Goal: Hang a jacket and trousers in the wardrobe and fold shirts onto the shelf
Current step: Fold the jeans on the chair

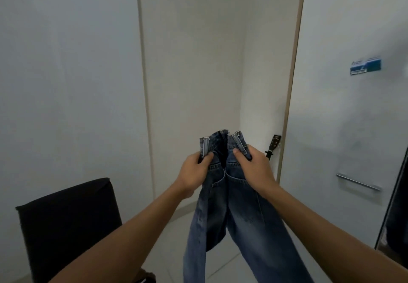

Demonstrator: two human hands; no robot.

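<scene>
A pair of blue denim trousers (231,216) hangs in front of me, waistband up and both legs dangling toward the floor. My left hand (196,170) grips the left side of the waistband by a belt loop. My right hand (251,168) grips the right side of the waistband, thumb on the denim. The two hands are close together, so the waist is bunched between them. No jacket, shirts or hanger are in view.
A black chair back (68,221) stands at the lower left. White wardrobe door (353,117) with a metal handle (357,182) and a blue sticker (365,66) is on the right. A guitar headstock (273,146) leans in the corner behind the trousers. Pale tiled floor lies below.
</scene>
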